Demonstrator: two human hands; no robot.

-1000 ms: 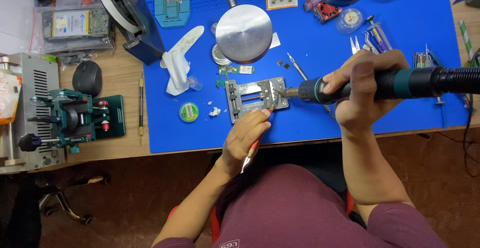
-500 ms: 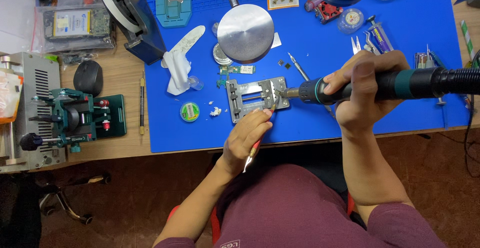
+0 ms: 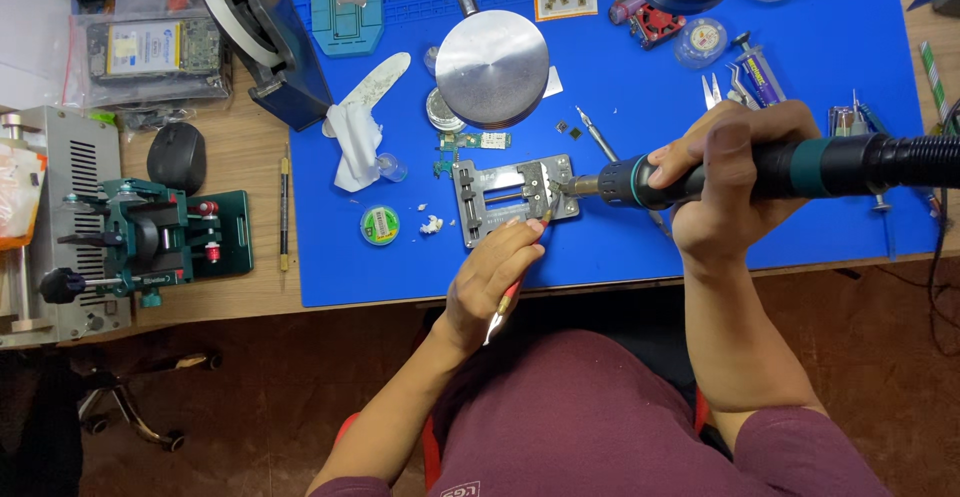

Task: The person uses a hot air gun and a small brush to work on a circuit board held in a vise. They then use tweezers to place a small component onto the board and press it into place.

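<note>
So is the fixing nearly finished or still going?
Still going. Already done: a small board is clamped in the metal holder on the blue mat. In hand: the right hand aims the hot air tool at the holder's right edge, while the left hand works tweezers there. Left over: another small board and loose chips lie on the mat.

Bright, even overhead light, soft shadows, sharp focus throughout.
</note>
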